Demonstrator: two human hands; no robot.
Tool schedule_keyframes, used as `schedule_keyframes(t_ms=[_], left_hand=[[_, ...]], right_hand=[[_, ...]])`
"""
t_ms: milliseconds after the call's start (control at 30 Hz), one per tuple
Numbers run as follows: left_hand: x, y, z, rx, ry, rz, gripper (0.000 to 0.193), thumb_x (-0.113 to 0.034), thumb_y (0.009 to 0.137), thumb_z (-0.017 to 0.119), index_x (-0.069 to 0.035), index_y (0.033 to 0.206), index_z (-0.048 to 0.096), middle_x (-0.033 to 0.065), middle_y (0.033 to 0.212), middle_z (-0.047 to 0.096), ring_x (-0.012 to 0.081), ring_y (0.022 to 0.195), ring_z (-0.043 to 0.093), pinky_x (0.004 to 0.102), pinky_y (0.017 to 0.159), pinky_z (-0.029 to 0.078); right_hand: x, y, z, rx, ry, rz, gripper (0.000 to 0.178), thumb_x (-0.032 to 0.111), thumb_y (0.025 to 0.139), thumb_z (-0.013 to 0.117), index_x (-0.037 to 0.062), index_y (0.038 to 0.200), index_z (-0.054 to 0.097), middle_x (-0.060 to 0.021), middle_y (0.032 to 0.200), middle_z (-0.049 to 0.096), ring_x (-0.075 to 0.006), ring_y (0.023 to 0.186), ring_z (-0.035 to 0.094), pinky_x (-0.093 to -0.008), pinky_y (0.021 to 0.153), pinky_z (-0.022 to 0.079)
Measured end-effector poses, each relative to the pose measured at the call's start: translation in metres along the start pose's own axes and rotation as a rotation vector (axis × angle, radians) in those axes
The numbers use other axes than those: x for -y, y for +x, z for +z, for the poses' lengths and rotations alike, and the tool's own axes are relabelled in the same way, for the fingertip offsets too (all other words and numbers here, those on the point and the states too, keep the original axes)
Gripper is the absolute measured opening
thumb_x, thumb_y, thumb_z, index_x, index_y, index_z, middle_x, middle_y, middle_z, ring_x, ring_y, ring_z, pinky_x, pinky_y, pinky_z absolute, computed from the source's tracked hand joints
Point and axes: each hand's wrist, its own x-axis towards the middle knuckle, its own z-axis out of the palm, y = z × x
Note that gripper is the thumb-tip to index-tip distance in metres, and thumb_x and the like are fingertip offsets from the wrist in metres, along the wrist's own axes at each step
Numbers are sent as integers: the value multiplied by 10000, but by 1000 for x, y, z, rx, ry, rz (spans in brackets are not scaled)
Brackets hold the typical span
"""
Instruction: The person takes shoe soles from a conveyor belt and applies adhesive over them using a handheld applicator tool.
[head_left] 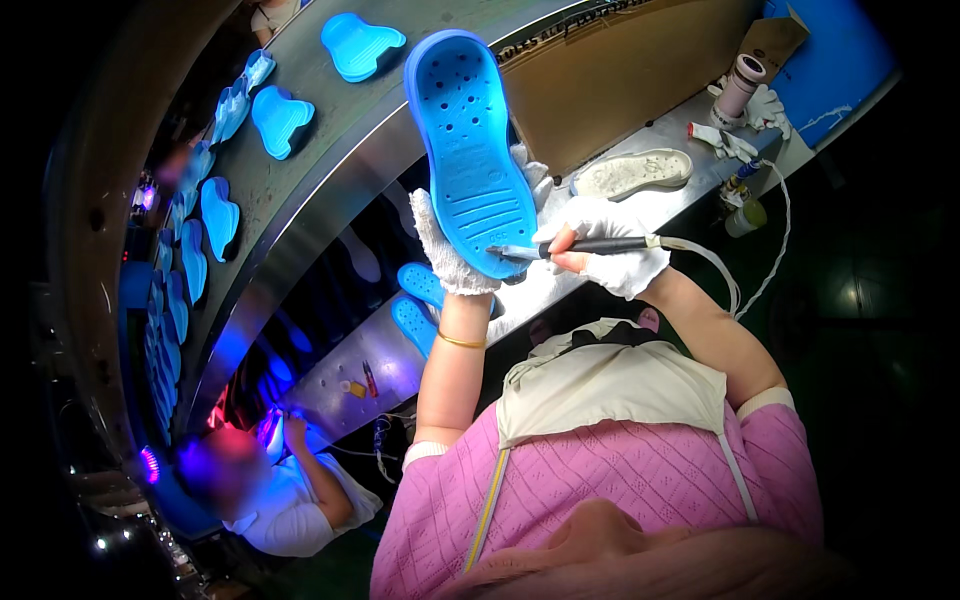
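A bright blue shoe sole (pixel 475 165) with holes at its toe end and ridges toward the heel is held up in front of me. My left hand (pixel 447 245), in a white knitted glove, grips it near the heel, its thumb along the left edge and its other fingers mostly hidden behind. My right hand (pixel 612 248), in a white glove with some bare fingertips, is closed round a slim, dark-handled brush (pixel 620 244). The brush's pale tip lies at the heel end of the sole. From its back end runs a thin, clear hose (pixel 712 258).
A curved conveyor (pixel 290 190) at the left carries several blue shoe uppers (pixel 283 120). On the bench lie other blue soles (pixel 414 322) and a whitish sole (pixel 632 175). A pink bottle (pixel 738 92) and a cardboard box (pixel 590 85) stand behind. Another person (pixel 300 500) works at lower left.
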Motion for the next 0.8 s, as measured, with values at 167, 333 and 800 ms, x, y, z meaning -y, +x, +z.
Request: schedule_keyframes(t_ms=[167,333,800], left_hand=[[-10,4,4,47,-4,-73,922,-665,843,512,-55,1495,280,277,1445,388,441,1277,455,579,1121,293],[-14,4,13,28,-38,-149,874,-646,869,486,-43,1476,312,282,1412,429,436,1252,485,557,1089,361],[-27,23,5,-373,483,-408,373,-371,915,647,-13,1019,653,139,871,695,225,711,688,319,635,600]], right_hand=[[7,-11,2,111,21,211,112,-26,778,704,28,862,652,-66,822,675,-116,755,637,-261,710,518],[17,-9,3,57,87,146,157,-36,783,691,37,892,604,-80,905,662,-139,826,635,-275,765,515],[14,31,-18,298,-370,-21,109,0,705,702,55,789,661,-100,883,677,-240,888,665,-336,776,528]])
